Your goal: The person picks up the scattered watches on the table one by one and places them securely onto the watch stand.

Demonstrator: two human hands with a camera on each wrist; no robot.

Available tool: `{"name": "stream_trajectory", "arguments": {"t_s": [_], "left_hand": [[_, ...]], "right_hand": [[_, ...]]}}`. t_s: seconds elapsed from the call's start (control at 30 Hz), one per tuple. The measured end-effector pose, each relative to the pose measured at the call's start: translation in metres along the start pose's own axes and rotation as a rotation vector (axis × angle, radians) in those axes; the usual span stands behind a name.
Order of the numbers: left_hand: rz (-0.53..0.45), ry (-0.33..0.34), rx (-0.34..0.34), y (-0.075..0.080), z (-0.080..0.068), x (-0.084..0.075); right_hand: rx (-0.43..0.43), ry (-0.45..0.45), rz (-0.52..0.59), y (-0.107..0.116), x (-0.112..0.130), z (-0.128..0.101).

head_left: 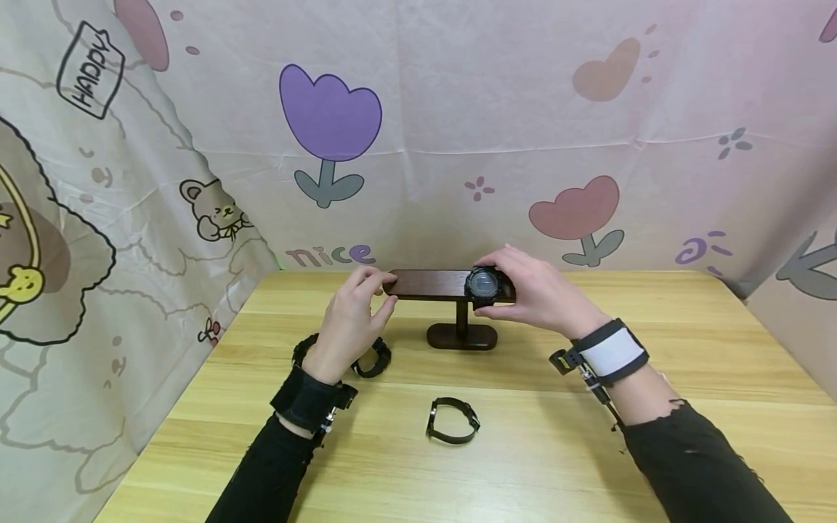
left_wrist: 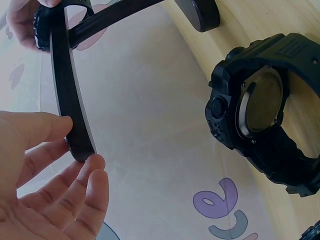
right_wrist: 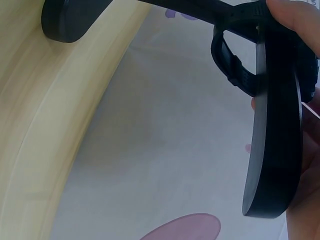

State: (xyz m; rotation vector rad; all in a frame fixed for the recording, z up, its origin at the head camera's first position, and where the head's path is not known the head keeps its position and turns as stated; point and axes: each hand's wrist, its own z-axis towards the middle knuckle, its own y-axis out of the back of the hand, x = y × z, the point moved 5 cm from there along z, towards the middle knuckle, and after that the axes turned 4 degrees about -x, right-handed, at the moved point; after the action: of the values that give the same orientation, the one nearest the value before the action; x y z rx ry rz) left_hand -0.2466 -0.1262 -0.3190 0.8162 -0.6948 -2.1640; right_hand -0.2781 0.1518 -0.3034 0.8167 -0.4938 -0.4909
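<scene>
A dark brown watch stand (head_left: 425, 285) stands on the table, with a flat crossbar, a short post and a rounded base. My left hand (head_left: 349, 319) holds the crossbar's left end between thumb and fingers. Toward the right end, a black digital watch (head_left: 484, 283) faces me, its strap (right_wrist: 227, 62) looped around the bar in the right wrist view. My right hand (head_left: 539, 294) grips this watch from the right, thumb below and fingers on top. Behind my left wrist lies another chunky black watch (head_left: 375, 361); the left wrist view shows its metal back (left_wrist: 262, 102).
A slim black watch (head_left: 454, 440) lies on its side on the wooden table (head_left: 523, 465), nearer to me than the stand. Part of another dark watch (head_left: 302, 347) shows beside my left wrist. A printed cloth (head_left: 431, 94) hangs right behind the table.
</scene>
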Motion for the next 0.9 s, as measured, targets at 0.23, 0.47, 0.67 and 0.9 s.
{"name": "stream_trajectory", "arguments": {"t_s": [0.23, 0.47, 0.67, 0.9], "left_hand": [[-0.002, 0.001, -0.001, -0.0004, -0.0004, 0.0004], [-0.003, 0.005, 0.002, -0.0002, -0.0001, 0.0008], [0.001, -0.003, -0.003, -0.0002, -0.0003, 0.0007], [0.006, -0.002, 0.001, 0.0001, -0.0004, 0.0]], "right_hand": [[0.007, 0.013, -0.002, -0.0033, 0.0038, 0.0028], [-0.005, 0.028, -0.015, -0.0031, 0.0068, 0.0045], [0.005, 0.023, -0.024, -0.0034, 0.0078, 0.0041], [0.005, 0.008, -0.038, -0.0035, 0.0084, 0.0018]]}}
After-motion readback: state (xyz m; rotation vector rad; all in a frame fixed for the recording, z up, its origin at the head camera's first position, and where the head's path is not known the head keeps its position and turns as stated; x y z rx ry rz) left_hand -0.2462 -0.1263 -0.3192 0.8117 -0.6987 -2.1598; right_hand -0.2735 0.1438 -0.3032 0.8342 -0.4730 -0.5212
